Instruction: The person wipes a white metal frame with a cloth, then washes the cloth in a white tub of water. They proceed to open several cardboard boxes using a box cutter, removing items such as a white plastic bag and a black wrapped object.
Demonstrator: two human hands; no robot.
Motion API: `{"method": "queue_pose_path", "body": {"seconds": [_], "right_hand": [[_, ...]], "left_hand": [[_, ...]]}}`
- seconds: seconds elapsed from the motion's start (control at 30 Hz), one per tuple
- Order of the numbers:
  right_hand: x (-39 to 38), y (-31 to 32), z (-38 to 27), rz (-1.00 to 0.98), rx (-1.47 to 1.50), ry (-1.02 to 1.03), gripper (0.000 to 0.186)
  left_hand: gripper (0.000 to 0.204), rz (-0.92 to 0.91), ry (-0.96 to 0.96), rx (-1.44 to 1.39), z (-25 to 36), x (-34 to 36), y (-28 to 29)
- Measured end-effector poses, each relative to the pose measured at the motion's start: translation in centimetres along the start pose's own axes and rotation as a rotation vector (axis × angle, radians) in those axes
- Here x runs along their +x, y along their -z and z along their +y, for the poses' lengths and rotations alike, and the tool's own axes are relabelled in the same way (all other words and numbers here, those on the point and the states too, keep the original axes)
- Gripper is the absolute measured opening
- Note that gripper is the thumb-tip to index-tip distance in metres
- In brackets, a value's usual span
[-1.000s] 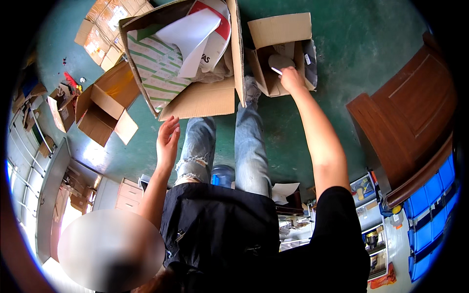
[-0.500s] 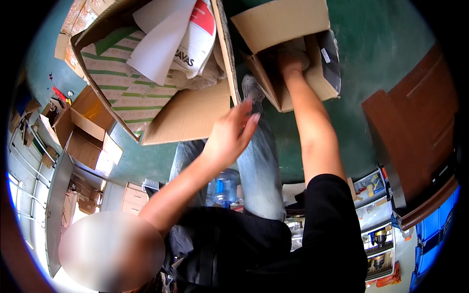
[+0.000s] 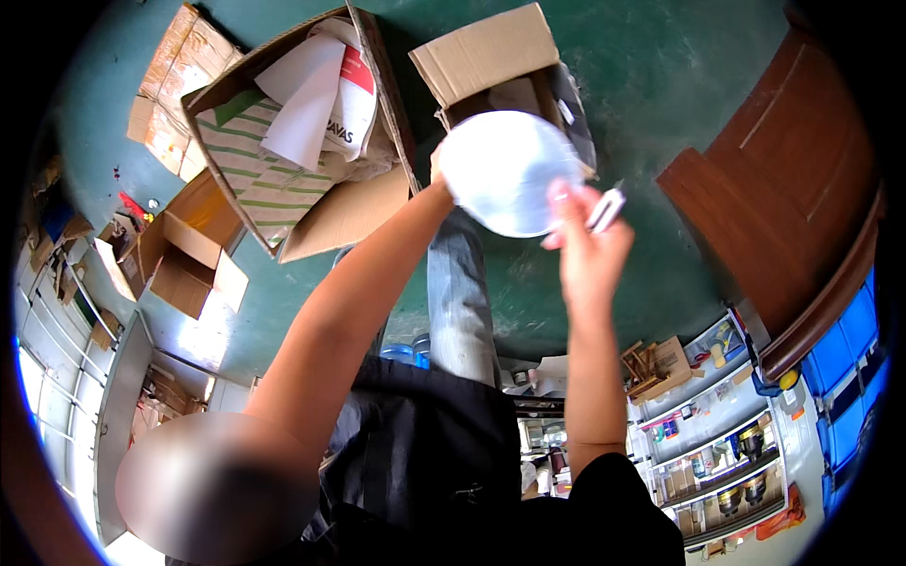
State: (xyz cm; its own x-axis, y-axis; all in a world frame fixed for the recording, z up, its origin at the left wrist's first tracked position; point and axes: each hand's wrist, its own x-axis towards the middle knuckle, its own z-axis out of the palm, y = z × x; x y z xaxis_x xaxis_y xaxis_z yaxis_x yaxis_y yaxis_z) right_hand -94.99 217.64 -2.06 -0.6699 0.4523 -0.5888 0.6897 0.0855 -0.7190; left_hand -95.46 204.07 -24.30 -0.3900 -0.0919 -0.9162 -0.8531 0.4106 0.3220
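Note:
A smooth white round disc (image 3: 505, 170), blurred by motion, is held up between my hands in front of the smaller cardboard box (image 3: 486, 52). My left hand (image 3: 438, 165) is at the disc's left edge, with most of its fingers hidden behind it. At the lower right edge, my right hand (image 3: 593, 236) grips the disc, with its thumb on the face turned toward me. A small white piece with a dark slot (image 3: 607, 209) sticks out by the right fingers; whether it is joined to the disc I cannot tell.
To the left stands a large open carton (image 3: 344, 212) with white paper and packing inside. Another open box (image 3: 184, 274) and a flattened carton (image 3: 175, 99) lie farther left on the green floor. Brown wooden furniture (image 3: 764, 189) is at the right, with shelves (image 3: 727, 472) below it.
My right hand has come out of the smaller box with the white disc and moved toward me. My left hand has moved up to the disc's left edge. The whole view has shifted.

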Motion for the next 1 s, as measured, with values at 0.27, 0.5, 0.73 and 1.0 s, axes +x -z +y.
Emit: {"method": "queue_pose_path", "body": {"seconds": [0.27, 0.5, 0.73, 1.0], "right_hand": [[-11.3, -8.9, -9.6, -0.21, -0.272, 0.694, 0.053], [-15.4, 1.1, -14.7, -0.461, -1.169, 0.845, 0.034], [-11.3, -4.4, -17.3, -0.898, -1.062, 1.24, 0.006], [-0.5, -18.6, -12.2, -0.964, -0.22, 0.212, 0.038]], "left_hand": [[0.023, -0.374, 0.117, -0.337, 3.2, -15.4, 6.2], [0.033, -0.461, 0.172, -0.389, 3.1, -21.0, 14.7], [0.046, -0.649, 0.394, -0.68, -0.3, -25.2, 26.2], [0.068, 0.065, -0.189, -0.559, -7.6, -28.4, 45.9]]}}
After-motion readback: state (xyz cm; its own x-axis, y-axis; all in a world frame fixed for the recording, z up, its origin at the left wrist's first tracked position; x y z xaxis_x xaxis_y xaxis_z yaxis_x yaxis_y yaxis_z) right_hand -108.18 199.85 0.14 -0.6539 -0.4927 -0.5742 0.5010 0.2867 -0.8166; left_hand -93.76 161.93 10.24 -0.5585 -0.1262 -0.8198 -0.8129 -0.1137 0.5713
